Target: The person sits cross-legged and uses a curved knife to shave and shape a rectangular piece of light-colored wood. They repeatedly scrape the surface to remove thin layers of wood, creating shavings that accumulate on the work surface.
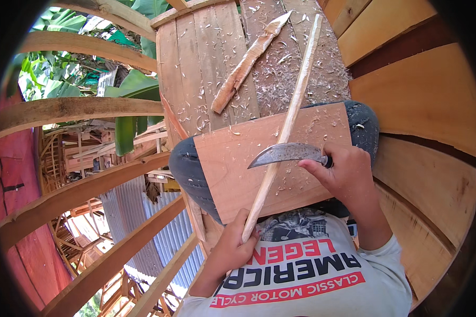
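Note:
A long, pale whittled stick [290, 119] slants across a flat wooden board [227, 164] on my lap. My left hand [235, 240] is closed round the stick's near end, close to my shirt. In my right hand [346, 169] is a curved knife [288, 153], gripped by its dark handle. Its worn, stained blade points left and crosses over the stick above the board; whether the edge touches the wood I cannot tell. Several shavings lie on the board.
Ahead on the plank floor [190, 68] lies a rough, pointed piece of wood [246, 68] among many shavings [322, 79]. Wooden rails [79, 108] run along the left, with banana leaves [137, 87] and corrugated metal sheets [124, 211] beyond. A plank wall [418, 100] stands at the right.

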A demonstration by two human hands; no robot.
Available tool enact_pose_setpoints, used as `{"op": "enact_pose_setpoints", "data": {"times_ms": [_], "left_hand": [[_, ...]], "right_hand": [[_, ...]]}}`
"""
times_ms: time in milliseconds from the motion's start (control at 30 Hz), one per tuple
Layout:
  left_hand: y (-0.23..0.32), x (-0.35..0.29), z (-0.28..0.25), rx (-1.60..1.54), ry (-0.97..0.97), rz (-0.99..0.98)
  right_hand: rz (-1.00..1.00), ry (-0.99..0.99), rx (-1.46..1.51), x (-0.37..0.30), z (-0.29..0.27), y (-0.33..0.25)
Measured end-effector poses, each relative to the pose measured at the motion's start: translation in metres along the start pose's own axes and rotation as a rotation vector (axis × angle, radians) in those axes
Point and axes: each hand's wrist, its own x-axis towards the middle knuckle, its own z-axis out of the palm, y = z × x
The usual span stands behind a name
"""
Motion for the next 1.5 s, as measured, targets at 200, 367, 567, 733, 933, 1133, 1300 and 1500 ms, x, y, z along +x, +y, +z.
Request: {"op": "enact_pose_setpoints", "data": {"times_ms": [200, 367, 567, 733, 933, 1133, 1300, 1500], "left_hand": [[-0.025, -0.011, -0.008, -0.110, -0.121, -0.152], [-0.047, -0.011, -0.006, -0.112, -0.136, -0.075], [-0.049, -0.007, -0.005, -0.197, -0.174, -0.125], [-0.057, -0.007, -0.005, -0.278, -0.235, -0.175], [-0.056, -0.006, -0.005, -0.288, -0.241, -0.186], [-0.060, -0.008, -0.003, -0.285, -0.223, -0.206], [-0.061, -0.007, -0.003, -0.293, -0.245, -0.204], [-0.062, -0.007, 0.001, -0.302, -0.217, -0.252]], "right_hand": [[-0.133, -0.524, 0.205, -0.021, 0.017, -0.018], [-0.144, -0.733, 0.442, -0.013, 0.000, -0.006], [0.013, -0.649, 0.520, -0.013, 0.001, 0.015], [-0.061, -0.545, 0.615, -0.022, 0.010, 0.019], [0.122, -0.201, 0.483, -0.014, 0.010, 0.024], [-0.019, -0.571, 0.632, -0.024, 0.003, 0.017], [0.053, -0.434, 0.664, -0.029, 0.011, 0.030], [0.206, -0.309, 0.669, -0.021, 0.012, 0.034]]}}
